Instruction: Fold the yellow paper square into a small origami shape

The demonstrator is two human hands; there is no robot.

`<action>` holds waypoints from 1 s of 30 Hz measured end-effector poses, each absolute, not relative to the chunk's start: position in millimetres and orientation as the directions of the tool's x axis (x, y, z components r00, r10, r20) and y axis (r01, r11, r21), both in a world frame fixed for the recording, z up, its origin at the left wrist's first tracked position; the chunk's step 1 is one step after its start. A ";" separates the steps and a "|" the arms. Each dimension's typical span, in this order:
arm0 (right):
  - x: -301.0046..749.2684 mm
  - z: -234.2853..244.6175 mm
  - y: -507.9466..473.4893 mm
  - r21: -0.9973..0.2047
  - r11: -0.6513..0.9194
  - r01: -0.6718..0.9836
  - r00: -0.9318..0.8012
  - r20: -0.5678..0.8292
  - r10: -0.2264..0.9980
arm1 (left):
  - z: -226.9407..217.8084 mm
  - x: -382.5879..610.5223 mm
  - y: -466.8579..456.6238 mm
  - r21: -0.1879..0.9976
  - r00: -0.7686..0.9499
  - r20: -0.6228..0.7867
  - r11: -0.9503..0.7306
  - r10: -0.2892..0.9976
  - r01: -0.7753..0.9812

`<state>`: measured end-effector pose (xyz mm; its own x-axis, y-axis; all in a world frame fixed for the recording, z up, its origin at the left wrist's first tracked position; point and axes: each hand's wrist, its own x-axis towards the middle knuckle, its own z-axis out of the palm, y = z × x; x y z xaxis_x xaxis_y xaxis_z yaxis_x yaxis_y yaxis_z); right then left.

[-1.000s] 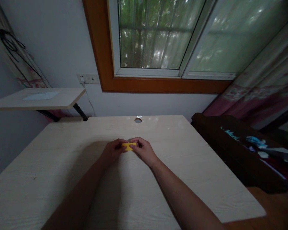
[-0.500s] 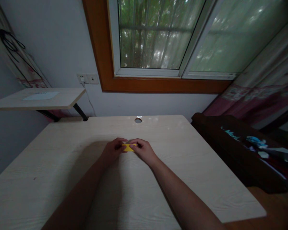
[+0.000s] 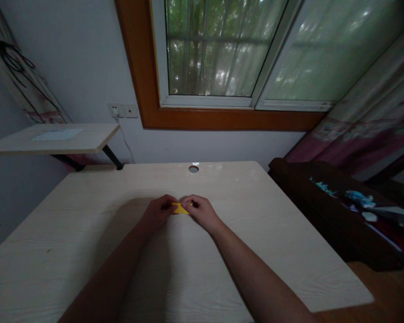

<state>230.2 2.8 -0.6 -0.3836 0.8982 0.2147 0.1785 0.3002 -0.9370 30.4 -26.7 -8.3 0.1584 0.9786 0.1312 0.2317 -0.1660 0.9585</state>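
Note:
A small flat yellow piece, which looks like folded paper, is held between my two hands over the middle of the pale wooden desk. My left hand pinches its left end, the thumb lying on the near face. At the other end my right hand grips it, thumb in front and fingers curled behind. Both hands are closed and nearly meet at the fingertips. Fingers cover the ends and the far side of the yellow piece.
A raised shelf on black legs stands at the back left, with a white sheet on it. A round cable hole lies near the desk's back edge. Dark wooden furniture with items on it stands to the right.
My right fingertips have shifted slightly left and closer to the left hand. Less of the yellow piece's upper edge shows now. Both forearms stay in about the same place.

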 end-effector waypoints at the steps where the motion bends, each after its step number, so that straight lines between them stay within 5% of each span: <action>1: 230.2 -0.4 2.8 -0.936 0.303 0.178 -0.381 0.218 0.898 | -8.4 30.4 -26.8 0.958 0.159 0.131 -0.166 0.979 0.232; 20: 230.7 -7.3 4.0 -0.960 0.245 0.134 -0.372 0.181 0.910 | 0.9 31.5 -29.5 0.889 0.081 0.236 -0.249 0.968 0.385; 30: 231.2 -11.3 3.7 -0.895 0.389 0.217 -0.438 0.267 0.858 | 3.1 32.8 -27.5 0.852 0.153 0.230 -0.275 0.961 0.446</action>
